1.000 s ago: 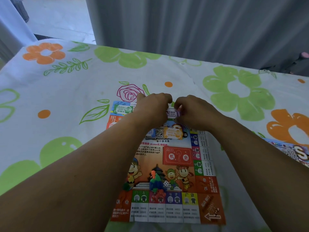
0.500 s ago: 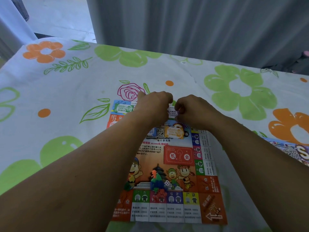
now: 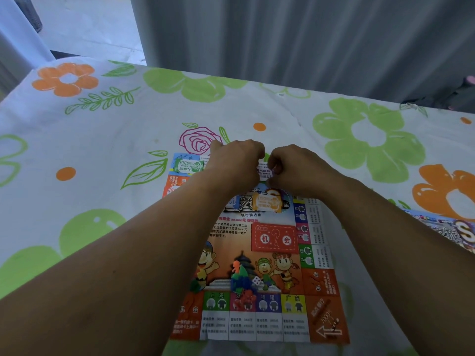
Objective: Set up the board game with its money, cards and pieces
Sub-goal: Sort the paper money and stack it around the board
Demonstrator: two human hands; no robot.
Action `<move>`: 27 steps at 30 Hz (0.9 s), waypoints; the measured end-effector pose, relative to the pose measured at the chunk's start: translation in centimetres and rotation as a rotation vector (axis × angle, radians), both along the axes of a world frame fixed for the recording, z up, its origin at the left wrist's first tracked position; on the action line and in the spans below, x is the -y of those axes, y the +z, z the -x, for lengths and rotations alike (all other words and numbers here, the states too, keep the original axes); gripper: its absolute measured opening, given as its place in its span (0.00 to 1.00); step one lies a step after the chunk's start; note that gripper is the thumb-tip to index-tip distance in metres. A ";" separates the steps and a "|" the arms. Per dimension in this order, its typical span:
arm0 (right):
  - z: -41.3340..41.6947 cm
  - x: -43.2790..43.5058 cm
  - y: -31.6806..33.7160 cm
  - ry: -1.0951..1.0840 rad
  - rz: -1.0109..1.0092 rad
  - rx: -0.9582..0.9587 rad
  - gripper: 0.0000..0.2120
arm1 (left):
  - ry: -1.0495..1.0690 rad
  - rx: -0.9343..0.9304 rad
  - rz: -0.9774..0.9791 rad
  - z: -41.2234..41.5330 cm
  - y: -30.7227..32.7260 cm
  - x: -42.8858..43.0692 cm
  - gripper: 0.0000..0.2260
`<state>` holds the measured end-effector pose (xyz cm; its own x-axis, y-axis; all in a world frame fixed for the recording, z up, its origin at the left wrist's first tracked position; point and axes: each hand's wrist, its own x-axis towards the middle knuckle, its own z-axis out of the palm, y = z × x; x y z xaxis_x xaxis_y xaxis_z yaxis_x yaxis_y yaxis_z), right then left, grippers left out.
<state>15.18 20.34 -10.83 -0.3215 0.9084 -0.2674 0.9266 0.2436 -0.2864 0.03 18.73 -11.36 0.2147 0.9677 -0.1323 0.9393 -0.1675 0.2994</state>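
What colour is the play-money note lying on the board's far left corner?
The note is green with white print; the head view shows it.

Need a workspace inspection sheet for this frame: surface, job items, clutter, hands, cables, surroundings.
Surface: creased floral tablecloth covering the table.
Job's things: game board lies flat; green note on its far left corner; orange note on the title; pile of plastic pieces and a die towards the near edge.
Clutter: printed sheet or box at the right edge, partly cut off.
Hands: left hand and right hand both pinch a small purple note.
Cables: nothing seen.
Surroundings: grey curtain behind the table.
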 end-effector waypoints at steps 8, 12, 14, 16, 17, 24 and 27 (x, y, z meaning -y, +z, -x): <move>0.0 -0.1 -0.3 -0.005 -0.006 -0.009 0.12 | 0.011 0.012 -0.011 0.0 -0.2 0.0 0.21; -0.1 -0.2 -0.2 -0.022 0.004 -0.016 0.14 | 0.017 0.024 0.001 0.0 -0.1 0.0 0.21; -0.2 -0.2 -0.2 -0.022 0.006 -0.013 0.14 | 0.021 0.038 0.008 0.0 -0.1 0.1 0.22; -0.2 -0.2 -0.2 -0.019 0.007 -0.007 0.13 | 0.025 0.048 0.011 0.1 -0.1 0.1 0.22; -0.2 -0.3 -0.3 -0.016 0.008 -0.004 0.13 | 0.028 0.050 0.012 0.1 0.0 0.1 0.22; -0.3 -0.2 -0.2 -0.019 0.011 -0.010 0.14 | 0.029 0.053 0.014 0.1 0.0 0.1 0.21; -0.4 -0.2 0.3 -0.012 0.012 -0.016 0.15 | 0.029 0.052 0.010 0.0 0.0 0.2 0.21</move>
<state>15.54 20.56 -10.56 -0.3146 0.9091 -0.2731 0.9247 0.2287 -0.3042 -0.01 18.58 -11.33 0.1937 0.9723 -0.1312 0.9268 -0.1375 0.3494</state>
